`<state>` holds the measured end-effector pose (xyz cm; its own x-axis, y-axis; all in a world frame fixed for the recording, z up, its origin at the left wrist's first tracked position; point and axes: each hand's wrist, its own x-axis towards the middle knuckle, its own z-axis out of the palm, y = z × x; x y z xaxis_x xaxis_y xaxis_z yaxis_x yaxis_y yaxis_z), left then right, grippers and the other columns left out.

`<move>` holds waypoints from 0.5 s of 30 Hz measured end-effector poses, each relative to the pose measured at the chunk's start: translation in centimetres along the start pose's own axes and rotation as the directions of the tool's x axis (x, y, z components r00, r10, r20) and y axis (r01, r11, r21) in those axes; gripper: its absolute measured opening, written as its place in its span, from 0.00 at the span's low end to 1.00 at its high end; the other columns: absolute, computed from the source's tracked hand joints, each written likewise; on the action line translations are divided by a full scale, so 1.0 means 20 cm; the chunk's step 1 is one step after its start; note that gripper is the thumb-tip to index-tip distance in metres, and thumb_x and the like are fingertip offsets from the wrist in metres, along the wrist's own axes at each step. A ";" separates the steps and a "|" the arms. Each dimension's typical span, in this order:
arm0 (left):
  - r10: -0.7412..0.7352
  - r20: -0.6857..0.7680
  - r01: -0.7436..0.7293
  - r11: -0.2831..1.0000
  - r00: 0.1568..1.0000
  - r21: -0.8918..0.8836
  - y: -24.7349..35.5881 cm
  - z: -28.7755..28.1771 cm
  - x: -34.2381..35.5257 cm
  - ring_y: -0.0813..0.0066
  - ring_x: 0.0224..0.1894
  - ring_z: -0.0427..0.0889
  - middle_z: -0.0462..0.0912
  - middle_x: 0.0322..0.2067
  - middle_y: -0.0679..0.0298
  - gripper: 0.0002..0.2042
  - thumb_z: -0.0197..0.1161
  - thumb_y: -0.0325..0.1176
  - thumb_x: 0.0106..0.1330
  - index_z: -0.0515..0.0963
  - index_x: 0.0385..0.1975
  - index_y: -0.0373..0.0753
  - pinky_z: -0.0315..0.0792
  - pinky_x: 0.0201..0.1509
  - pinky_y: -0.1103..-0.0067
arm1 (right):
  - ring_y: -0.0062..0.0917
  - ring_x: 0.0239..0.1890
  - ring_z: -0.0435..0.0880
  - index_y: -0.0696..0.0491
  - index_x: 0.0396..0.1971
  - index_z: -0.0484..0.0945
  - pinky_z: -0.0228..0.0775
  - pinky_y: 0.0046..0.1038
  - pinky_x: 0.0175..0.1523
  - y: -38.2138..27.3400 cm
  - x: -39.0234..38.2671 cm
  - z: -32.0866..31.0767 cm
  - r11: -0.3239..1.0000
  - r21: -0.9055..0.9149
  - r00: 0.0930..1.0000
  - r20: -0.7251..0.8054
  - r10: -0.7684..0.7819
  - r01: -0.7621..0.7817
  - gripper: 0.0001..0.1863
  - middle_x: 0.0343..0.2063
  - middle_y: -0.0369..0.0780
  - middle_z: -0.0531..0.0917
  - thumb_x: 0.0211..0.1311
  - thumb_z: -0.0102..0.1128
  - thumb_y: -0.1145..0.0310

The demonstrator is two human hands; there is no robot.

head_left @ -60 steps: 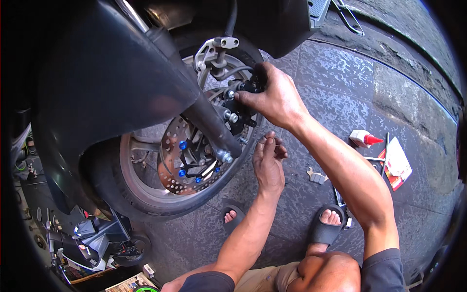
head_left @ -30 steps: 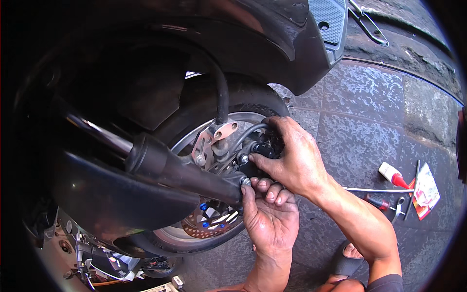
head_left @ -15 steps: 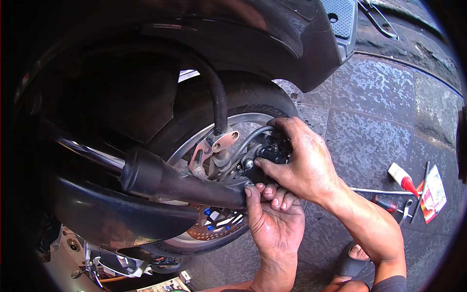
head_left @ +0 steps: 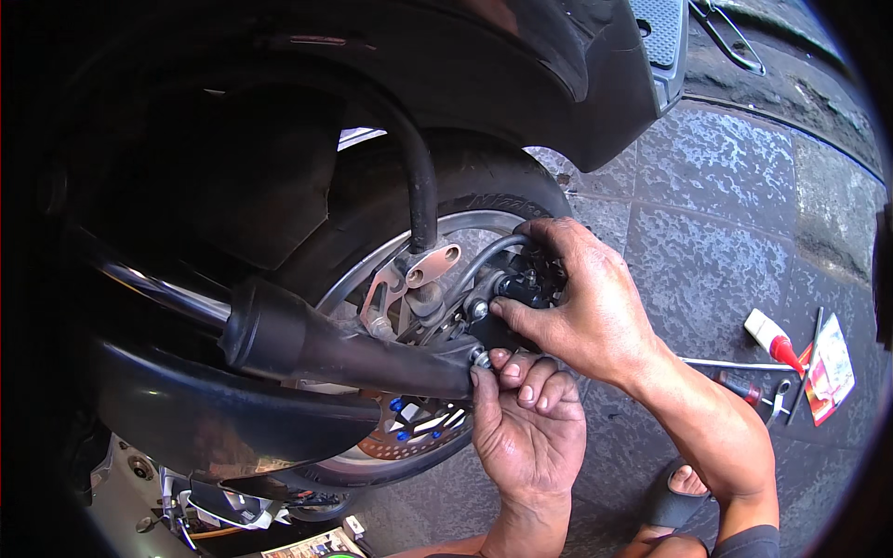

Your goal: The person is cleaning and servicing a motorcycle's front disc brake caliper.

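Note:
My left hand [head_left: 521,418], palm up, has its fingers curled at a silver bolt [head_left: 480,359] on the lower end of the black fork leg [head_left: 363,358]. Above it, my right hand [head_left: 586,307] grips the black brake caliper [head_left: 521,290], thumb beside another silver bolt [head_left: 479,311]. A hose curves over the caliper, partly under my fingers. A pale metal bracket [head_left: 431,265] sits left of it. The perforated brake disc [head_left: 400,437] with blue bolts is partly hidden below the fork, inside the wheel and tyre [head_left: 484,177].
Dark body panels [head_left: 521,65] and a footboard [head_left: 656,37] are above. At right on the tiled floor [head_left: 707,242] lie a white-and-red bottle [head_left: 772,335], rods, a screwdriver [head_left: 735,386], a spanner [head_left: 779,400] and a red-white packet [head_left: 828,367]. Scooter parts [head_left: 205,502] sit lower left. My sandalled foot [head_left: 674,493] shows.
My left hand has risen from below the caliper to the bolt at the fork's end. My right hand stays on the caliper. The view has shifted, bringing more bodywork in.

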<state>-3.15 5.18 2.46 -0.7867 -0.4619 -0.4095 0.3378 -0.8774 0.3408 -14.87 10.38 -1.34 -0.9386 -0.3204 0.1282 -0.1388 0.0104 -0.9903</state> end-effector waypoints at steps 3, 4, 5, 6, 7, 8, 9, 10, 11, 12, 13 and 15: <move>0.015 -0.012 -0.015 1.000 1.000 -0.015 -0.01 0.01 0.01 0.76 0.30 0.73 0.77 0.32 0.63 0.15 0.54 0.40 0.76 0.77 0.43 0.32 0.69 0.36 0.80 | 0.46 0.45 0.83 0.63 0.48 0.77 0.76 0.39 0.51 0.00 0.00 0.00 1.000 -0.012 1.000 -0.001 -0.014 0.014 0.30 0.40 0.51 0.81 0.43 0.74 0.66; 0.016 -0.026 -0.016 1.000 1.000 -0.005 -0.01 0.01 0.02 0.77 0.30 0.73 0.78 0.32 0.63 0.15 0.54 0.41 0.75 0.77 0.43 0.33 0.69 0.36 0.80 | 0.46 0.45 0.83 0.63 0.48 0.77 0.76 0.39 0.51 0.00 0.00 0.00 1.000 -0.019 1.000 0.001 -0.017 0.017 0.30 0.40 0.51 0.81 0.42 0.74 0.66; 0.018 -0.040 -0.017 1.000 0.999 0.006 -0.01 0.01 0.02 0.77 0.29 0.73 0.78 0.31 0.64 0.16 0.55 0.43 0.75 0.77 0.43 0.33 0.69 0.36 0.80 | 0.46 0.45 0.83 0.63 0.48 0.77 0.76 0.39 0.51 -0.01 0.00 -0.01 1.000 -0.016 1.000 0.001 -0.017 0.017 0.30 0.40 0.51 0.81 0.42 0.74 0.66; 0.019 -0.039 -0.019 1.000 0.999 0.009 -0.02 0.01 0.03 0.77 0.29 0.73 0.78 0.31 0.64 0.16 0.55 0.43 0.75 0.77 0.43 0.33 0.69 0.36 0.80 | 0.45 0.45 0.84 0.63 0.48 0.76 0.76 0.38 0.52 -0.01 0.00 -0.01 1.000 -0.019 1.000 0.021 0.003 -0.003 0.31 0.41 0.51 0.82 0.42 0.75 0.66; 0.019 -0.054 -0.017 0.999 0.998 0.038 -0.02 0.02 0.03 0.77 0.29 0.73 0.78 0.31 0.64 0.16 0.55 0.44 0.75 0.77 0.43 0.33 0.69 0.36 0.80 | 0.44 0.46 0.84 0.63 0.49 0.76 0.76 0.37 0.54 -0.01 0.00 -0.01 1.000 -0.021 0.999 0.041 0.023 -0.022 0.33 0.42 0.51 0.82 0.42 0.77 0.65; 0.017 -0.068 -0.013 0.998 0.998 0.067 -0.02 0.03 0.03 0.77 0.29 0.73 0.78 0.31 0.65 0.17 0.55 0.44 0.75 0.77 0.42 0.33 0.69 0.35 0.80 | 0.44 0.46 0.84 0.63 0.49 0.76 0.76 0.37 0.54 0.00 0.00 -0.01 1.000 -0.019 0.999 0.039 0.023 -0.022 0.33 0.42 0.51 0.82 0.42 0.77 0.65; 0.017 -0.068 -0.012 0.998 0.998 0.069 -0.02 0.03 0.04 0.77 0.29 0.73 0.78 0.31 0.65 0.17 0.55 0.44 0.75 0.77 0.42 0.33 0.69 0.35 0.80 | 0.44 0.46 0.84 0.63 0.49 0.76 0.76 0.37 0.54 0.00 0.00 -0.01 1.000 -0.015 0.999 0.035 0.016 -0.015 0.33 0.42 0.51 0.82 0.42 0.77 0.65; 0.008 -0.027 -0.006 0.999 1.000 0.051 0.00 0.01 0.04 0.77 0.29 0.73 0.79 0.32 0.64 0.17 0.54 0.44 0.75 0.77 0.43 0.33 0.69 0.36 0.80 | 0.44 0.46 0.84 0.63 0.49 0.76 0.76 0.37 0.53 0.01 0.00 -0.01 1.000 -0.011 0.999 0.031 0.009 -0.008 0.33 0.42 0.51 0.82 0.42 0.77 0.65; -0.001 0.014 0.000 0.999 1.000 0.034 0.00 0.01 0.03 0.76 0.30 0.73 0.79 0.33 0.64 0.16 0.54 0.43 0.76 0.77 0.44 0.33 0.70 0.36 0.80 | 0.44 0.46 0.84 0.63 0.49 0.76 0.76 0.37 0.53 0.00 0.00 -0.01 1.000 -0.009 0.999 0.030 0.009 -0.009 0.33 0.42 0.51 0.82 0.42 0.77 0.65; 0.000 0.014 0.000 0.999 1.000 0.035 0.00 0.01 0.03 0.76 0.30 0.73 0.79 0.33 0.64 0.16 0.54 0.43 0.76 0.77 0.44 0.33 0.70 0.36 0.80 | 0.44 0.46 0.84 0.64 0.49 0.76 0.76 0.37 0.54 0.00 0.00 -0.01 1.000 -0.002 0.999 0.031 0.016 -0.016 0.33 0.42 0.51 0.82 0.42 0.77 0.65; 0.014 0.032 -0.015 0.999 0.999 0.030 -0.01 0.01 0.02 0.76 0.31 0.73 0.79 0.34 0.62 0.16 0.53 0.42 0.76 0.76 0.45 0.33 0.70 0.37 0.80 | 0.43 0.46 0.84 0.64 0.49 0.76 0.76 0.37 0.54 0.00 0.00 -0.02 1.000 0.004 0.999 0.032 0.022 -0.022 0.33 0.42 0.52 0.82 0.41 0.77 0.65; 0.028 0.051 -0.030 0.999 0.998 0.025 -0.01 0.02 0.01 0.76 0.32 0.73 0.78 0.36 0.61 0.15 0.53 0.40 0.76 0.76 0.47 0.32 0.70 0.37 0.80 | 0.45 0.45 0.84 0.64 0.48 0.76 0.76 0.38 0.52 0.00 0.01 -0.02 1.000 0.012 1.000 0.024 0.004 -0.004 0.31 0.41 0.52 0.82 0.42 0.75 0.66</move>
<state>-3.54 5.31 2.55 -0.8022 -0.4795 -0.3557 0.3482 -0.8598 0.3736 -15.08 10.65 -1.40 -0.9311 -0.3433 0.1232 -0.1312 0.0002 -0.9914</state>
